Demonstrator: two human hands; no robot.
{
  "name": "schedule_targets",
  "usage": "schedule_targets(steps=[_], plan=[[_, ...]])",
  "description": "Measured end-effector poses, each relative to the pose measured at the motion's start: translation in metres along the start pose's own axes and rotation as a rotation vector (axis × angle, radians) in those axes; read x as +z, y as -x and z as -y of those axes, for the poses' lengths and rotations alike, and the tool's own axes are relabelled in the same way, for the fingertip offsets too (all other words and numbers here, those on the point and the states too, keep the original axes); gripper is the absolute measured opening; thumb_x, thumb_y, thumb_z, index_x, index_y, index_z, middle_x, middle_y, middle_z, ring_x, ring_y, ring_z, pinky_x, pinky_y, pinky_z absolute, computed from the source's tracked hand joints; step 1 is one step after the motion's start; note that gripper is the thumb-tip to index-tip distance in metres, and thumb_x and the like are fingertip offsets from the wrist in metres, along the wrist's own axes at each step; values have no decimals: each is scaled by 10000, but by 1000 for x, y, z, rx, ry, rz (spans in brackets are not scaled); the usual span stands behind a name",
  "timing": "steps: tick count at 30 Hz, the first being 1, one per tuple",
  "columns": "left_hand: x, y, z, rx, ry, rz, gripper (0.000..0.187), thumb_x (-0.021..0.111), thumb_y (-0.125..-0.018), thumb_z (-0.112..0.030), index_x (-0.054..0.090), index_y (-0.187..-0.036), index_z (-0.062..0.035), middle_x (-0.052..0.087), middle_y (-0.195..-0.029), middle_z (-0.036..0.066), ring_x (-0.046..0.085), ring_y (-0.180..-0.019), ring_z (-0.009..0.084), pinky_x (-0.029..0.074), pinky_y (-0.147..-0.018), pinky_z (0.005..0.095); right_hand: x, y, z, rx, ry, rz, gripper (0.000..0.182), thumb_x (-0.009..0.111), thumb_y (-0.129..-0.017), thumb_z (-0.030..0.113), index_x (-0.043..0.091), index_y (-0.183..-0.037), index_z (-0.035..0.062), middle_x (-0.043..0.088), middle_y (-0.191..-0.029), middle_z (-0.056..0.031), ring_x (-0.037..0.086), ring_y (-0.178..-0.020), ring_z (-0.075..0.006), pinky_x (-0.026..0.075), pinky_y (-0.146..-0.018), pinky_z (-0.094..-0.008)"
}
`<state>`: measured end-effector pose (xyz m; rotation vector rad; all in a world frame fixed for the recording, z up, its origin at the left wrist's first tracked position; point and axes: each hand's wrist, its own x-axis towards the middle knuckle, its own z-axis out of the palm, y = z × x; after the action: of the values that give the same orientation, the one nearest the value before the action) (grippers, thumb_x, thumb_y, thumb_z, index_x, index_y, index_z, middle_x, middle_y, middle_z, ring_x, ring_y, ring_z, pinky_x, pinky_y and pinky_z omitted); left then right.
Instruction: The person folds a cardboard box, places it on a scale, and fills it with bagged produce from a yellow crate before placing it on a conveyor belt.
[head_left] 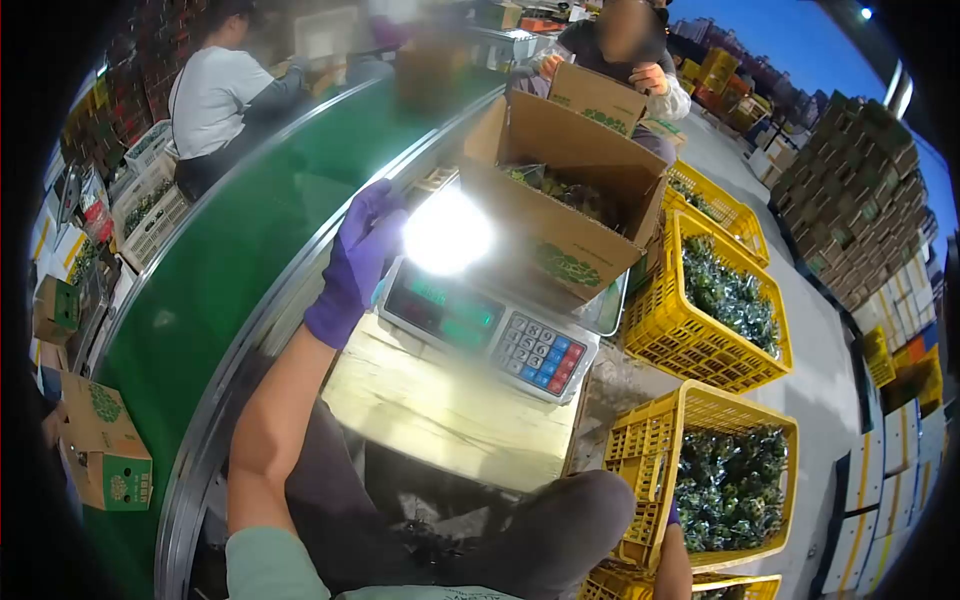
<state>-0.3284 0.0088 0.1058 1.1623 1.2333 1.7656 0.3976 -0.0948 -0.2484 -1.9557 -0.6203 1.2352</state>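
Resting on the digital scale [490,328], the open cardboard box [560,235] is holding produce; the left hand [366,235] is curling loosely, half-open, visibly gripping nothing, while the right hand [673,516] is reaching by the yellow crate [640,448], its grip too hidden to tell

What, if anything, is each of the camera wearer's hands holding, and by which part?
The left hand shows nothing held. The right hand is mostly hidden at a yellow crate; any hold there cannot be told.
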Motion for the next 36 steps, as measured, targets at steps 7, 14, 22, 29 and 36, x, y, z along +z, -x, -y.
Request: schedule_targets(steps=[7, 14, 22, 29, 36], plan=[[2, 9, -23, 13, 27, 10, 484, 542, -946, -188, 411, -1391, -49, 536, -1264, 121, 611, -981, 158, 487, -840, 282, -29, 91, 149, -907, 201, -319, 372, 559, -772, 9, 604, -1141, -25, 636, -970, -85, 548, -704, -116, 448, -587, -247], [7, 17, -36, 113, 7, 15, 482, 544, -947, -189, 419, -1387, -37, 534, -1270, 120, 607, -984, 148, 483, -847, 267, 62, 305, 405, -1424, -105, -337, 464, 438, -917, 30, 431, -1377, -24, 575, -1243, -127, 586, -1058, -190, 493, -857, -305], [11, 22, -35, 164, 61, 92, 552, 571, -914, -213, 391, -1402, -27, 518, -1279, 138, 598, -1014, 172, 486, -874, 288, 311, 313, 533, -2081, 726, 131, 369, 586, -813, 14, 617, -1178, 61, 618, -1150, -170, 630, -983, -307, 491, -869, -356], [4, 20, -44, 124, 77, 78, 496, 560, -931, -197, 425, -1379, -30, 528, -1278, 122, 598, -1004, 155, 482, -870, 279, 276, 321, 500, -1924, 635, 54, 309, 586, -829, 7, 651, -1127, 59, 624, -1128, -197, 625, -990, -347, 488, -886, -366], [6, 21, -44, 129, 45, 32, 427, 498, -969, -218, 454, -1360, -53, 570, -1229, 95, 623, -960, 144, 487, -846, 271, 189, 304, 436, -1621, 585, -11, 256, 565, -876, -4, 636, -1121, -21, 634, -1156, -165, 597, -1109, -250, 465, -926, -328]])
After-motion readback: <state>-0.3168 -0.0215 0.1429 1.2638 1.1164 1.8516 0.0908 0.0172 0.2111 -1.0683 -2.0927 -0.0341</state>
